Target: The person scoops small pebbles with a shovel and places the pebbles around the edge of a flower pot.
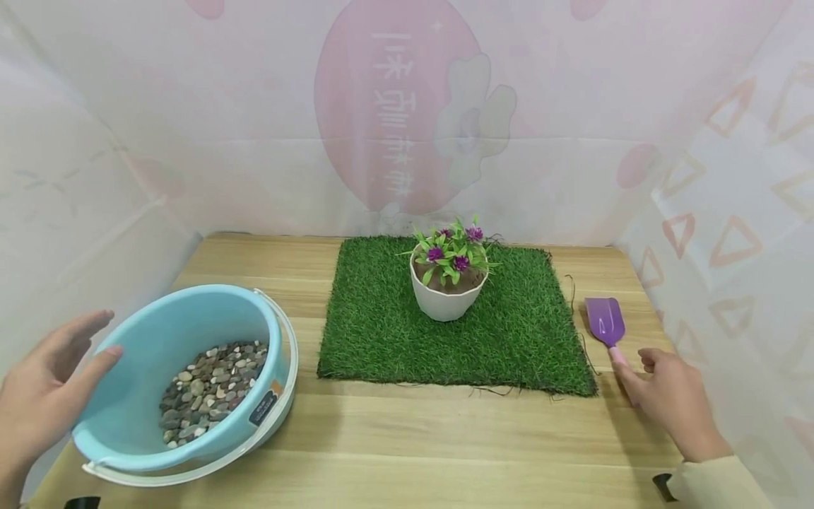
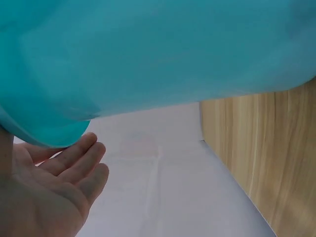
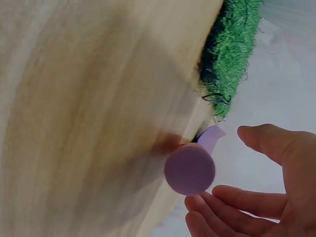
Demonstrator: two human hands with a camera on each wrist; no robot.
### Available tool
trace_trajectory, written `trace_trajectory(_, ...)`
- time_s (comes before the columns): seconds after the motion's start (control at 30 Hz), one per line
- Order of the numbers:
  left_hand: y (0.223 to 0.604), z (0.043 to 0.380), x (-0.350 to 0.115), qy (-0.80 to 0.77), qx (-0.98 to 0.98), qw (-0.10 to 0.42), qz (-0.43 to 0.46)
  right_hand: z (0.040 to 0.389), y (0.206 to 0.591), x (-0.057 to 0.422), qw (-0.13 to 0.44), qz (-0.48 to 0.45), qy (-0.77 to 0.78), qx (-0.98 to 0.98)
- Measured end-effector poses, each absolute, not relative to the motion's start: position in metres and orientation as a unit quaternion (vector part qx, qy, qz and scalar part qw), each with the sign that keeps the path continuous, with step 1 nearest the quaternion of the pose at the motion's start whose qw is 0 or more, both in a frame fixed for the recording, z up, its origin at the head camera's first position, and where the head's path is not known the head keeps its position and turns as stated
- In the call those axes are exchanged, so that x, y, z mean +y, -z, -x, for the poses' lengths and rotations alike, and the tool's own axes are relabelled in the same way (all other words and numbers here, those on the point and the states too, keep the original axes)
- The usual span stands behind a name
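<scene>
At the left of the head view stands a light-blue bucket (image 1: 178,318) with pebbles (image 1: 216,389) in its bottom. My left hand (image 1: 54,385) is at the bucket's left rim, thumb and fingers spread and extended; whether it touches the rim is hard to tell. The left wrist view shows its straight fingers beside the blue wall. On the right lies a small purple shovel (image 1: 605,322) with a pink handle, blade pointing away. My right hand (image 1: 677,396) is at that handle. In the right wrist view the thumb stands apart, and the fingertips are close beside the handle's round end (image 3: 190,170).
A green artificial-grass mat (image 1: 375,339) covers the table's middle. On it stands a white flowerpot (image 1: 441,304) with purple flowers (image 1: 461,263). The bucket's white carrying handle (image 1: 292,353) hangs down its right side. Pale printed cloth (image 1: 254,162) encloses the wooden table (image 1: 394,438) at the back and sides.
</scene>
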State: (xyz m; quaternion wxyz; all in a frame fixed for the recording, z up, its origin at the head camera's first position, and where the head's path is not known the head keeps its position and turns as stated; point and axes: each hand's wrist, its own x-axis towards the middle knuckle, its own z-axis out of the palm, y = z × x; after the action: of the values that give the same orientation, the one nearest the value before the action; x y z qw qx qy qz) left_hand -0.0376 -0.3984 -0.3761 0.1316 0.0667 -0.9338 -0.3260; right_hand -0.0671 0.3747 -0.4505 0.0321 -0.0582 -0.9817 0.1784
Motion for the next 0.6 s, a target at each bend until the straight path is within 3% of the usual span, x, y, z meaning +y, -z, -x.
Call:
trace_trajectory(0.43,0.375,0.049,-0.414,0.340,-0.937,0.045,-0.074,0.074,0.472,0.377,0.051,0.047,-0.185,-0.980)
trace_trajectory(0.6,0.377,0.051,-0.416,0.376,-0.924,0.036,-0.065,0.076,0.476,0.375,0.053,0.042,-0.184,-0.981)
